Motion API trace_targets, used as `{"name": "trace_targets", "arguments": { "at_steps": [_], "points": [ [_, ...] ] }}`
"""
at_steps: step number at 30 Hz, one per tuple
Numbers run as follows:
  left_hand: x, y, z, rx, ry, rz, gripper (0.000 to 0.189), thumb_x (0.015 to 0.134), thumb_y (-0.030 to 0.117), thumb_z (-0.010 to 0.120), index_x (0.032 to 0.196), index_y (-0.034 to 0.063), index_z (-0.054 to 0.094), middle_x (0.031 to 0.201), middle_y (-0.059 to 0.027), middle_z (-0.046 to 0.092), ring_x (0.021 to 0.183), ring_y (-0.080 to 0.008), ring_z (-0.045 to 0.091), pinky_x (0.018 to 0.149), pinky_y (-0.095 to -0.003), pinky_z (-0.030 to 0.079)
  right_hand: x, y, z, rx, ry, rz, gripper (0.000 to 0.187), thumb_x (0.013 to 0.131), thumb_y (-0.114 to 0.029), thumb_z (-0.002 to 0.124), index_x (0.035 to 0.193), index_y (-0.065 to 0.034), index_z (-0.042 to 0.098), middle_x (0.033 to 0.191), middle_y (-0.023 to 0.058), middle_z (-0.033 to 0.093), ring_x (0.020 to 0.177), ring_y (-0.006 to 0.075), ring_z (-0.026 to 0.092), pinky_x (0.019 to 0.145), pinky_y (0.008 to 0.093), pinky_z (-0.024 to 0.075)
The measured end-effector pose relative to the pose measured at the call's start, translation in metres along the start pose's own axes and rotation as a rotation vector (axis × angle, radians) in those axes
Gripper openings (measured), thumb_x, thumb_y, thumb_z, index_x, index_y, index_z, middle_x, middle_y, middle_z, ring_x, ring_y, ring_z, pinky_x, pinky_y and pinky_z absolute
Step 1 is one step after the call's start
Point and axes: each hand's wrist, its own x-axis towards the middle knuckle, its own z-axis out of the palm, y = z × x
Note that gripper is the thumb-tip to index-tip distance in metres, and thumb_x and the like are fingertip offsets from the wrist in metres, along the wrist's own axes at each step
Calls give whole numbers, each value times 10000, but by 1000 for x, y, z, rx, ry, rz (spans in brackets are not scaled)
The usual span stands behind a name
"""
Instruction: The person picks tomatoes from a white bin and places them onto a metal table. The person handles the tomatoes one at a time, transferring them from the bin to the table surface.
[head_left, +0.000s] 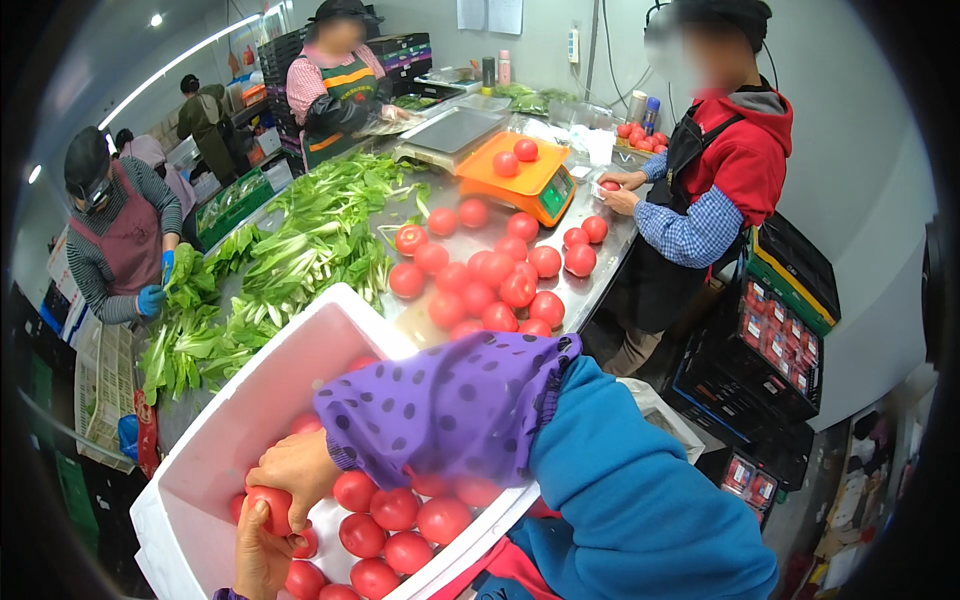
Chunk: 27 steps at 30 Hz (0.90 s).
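Inside a white foam box (217, 435), my right hand (300, 469) curls over the top of a red tomato (271, 510). From below, my left hand (259, 551) meets the same tomato, its thumb pressed against the near side. A purple dotted sleeve cover (435, 405) on my right forearm crosses the box and hides part of its contents. Several loose tomatoes (394, 510) lie on the box floor to the right of my hands. Another tomato (304, 544) sits just beside my left fingers and is partly covered by them.
Loose tomatoes (499, 274) spread over the metal table (611, 259) beyond the box, near an orange scale (517, 169) bearing two tomatoes. Leafy greens (315, 240) cover the left side. Co-workers stand around; one person (705, 180) holds a tomato. Black crates (772, 352) with packed tomatoes stand right.
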Motion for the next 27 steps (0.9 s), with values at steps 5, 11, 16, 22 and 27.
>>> {"name": "trace_targets", "arguments": {
  "at_steps": [5, 11, 16, 22, 27],
  "points": [
    [1, 0, 0, 5, -19, 42, 502, 913, 472, 560, 1261, 118, 484, 1069, -68, 631, 843, -229, 652, 583, -300, 507, 1, 1, 5, -57, 5, -11, 675, 664, -365, 754, 1196, -9, 537, 1002, 208, 627, 920, 375, 627, 800, 460, 496],
    [-11, 34, -23, -110, 65, 349, 428, 912, 433, 568, 1171, 94, 542, 995, -94, 656, 773, -207, 656, 577, -291, 531, 10, 17, 1, -18, 251, -46, 691, 770, -438, 700, 1314, -62, 498, 1176, 186, 585, 1055, 381, 587, 893, 461, 470],
    [-82, 87, -45, -446, 233, 785, 531, 982, 338, 509, 1399, 37, 375, 1271, -183, 545, 876, -300, 661, 691, -389, 599, 6, 31, -9, -245, 193, -89, 531, 845, -369, 637, 1266, -63, 536, 1144, 196, 583, 934, 416, 614, 822, 478, 506],
    [-205, 63, -67, -440, -36, 1090, 697, 961, 316, 536, 1491, 41, 178, 1501, -223, 269, 1137, -313, 518, 731, -369, 490, -9, 38, -25, -186, 42, -137, 419, 885, -311, 621, 1204, -39, 602, 1120, 209, 626, 1007, 391, 612, 858, 458, 498],
    [-290, -23, -110, -664, 667, 1257, 491, 844, 266, 667, 1242, 51, 476, 1197, -174, 534, 1032, -317, 572, 697, -352, 472, -17, 18, -37, -69, 13, -118, 316, 868, -152, 682, 1136, -4, 609, 1001, 138, 615, 850, 264, 621, 710, 346, 504]
  ]
}}
